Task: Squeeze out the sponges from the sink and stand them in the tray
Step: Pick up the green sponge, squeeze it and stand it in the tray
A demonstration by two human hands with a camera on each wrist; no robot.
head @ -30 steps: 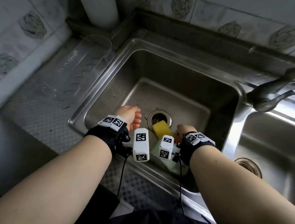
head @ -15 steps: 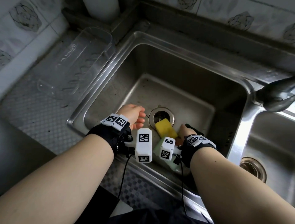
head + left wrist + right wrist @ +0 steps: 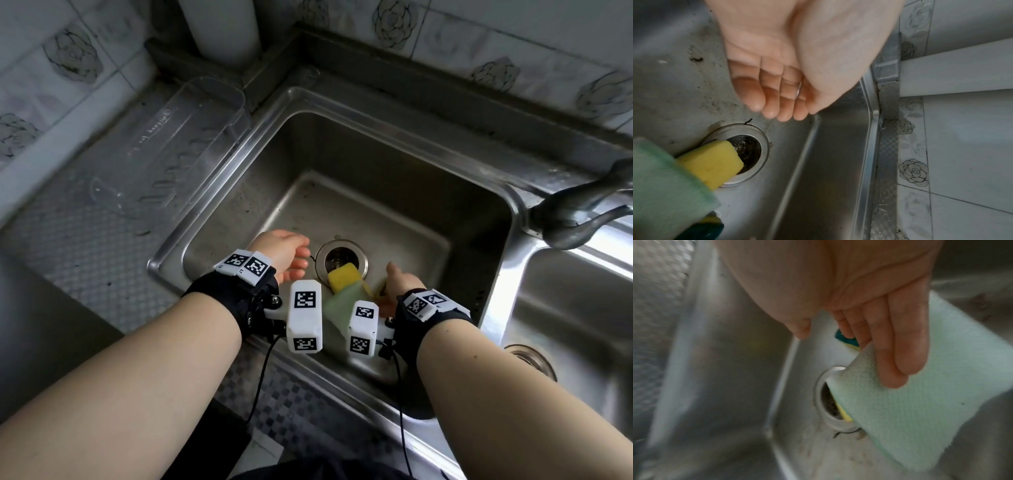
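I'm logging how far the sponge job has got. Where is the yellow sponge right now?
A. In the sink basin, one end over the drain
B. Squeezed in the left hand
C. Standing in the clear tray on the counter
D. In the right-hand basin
A: the yellow sponge lies in the sink with one end over the drain; the clear tray holds no sponge.

Left hand [image 3: 282,251] empty, fingers relaxed; right hand [image 3: 397,286] fingers extended downward.

Three sponges lie in the sink: one yellow sponge [image 3: 343,277] at centre frame, one pale green sponge [image 3: 340,305] just below it, and one dark teal-topped sponge [image 3: 846,339]. One clear tray [image 3: 171,144] sits upper left. Two sink basins [image 3: 404,192], two drains [image 3: 342,262], one faucet [image 3: 579,214], two hands [image 3: 281,248].
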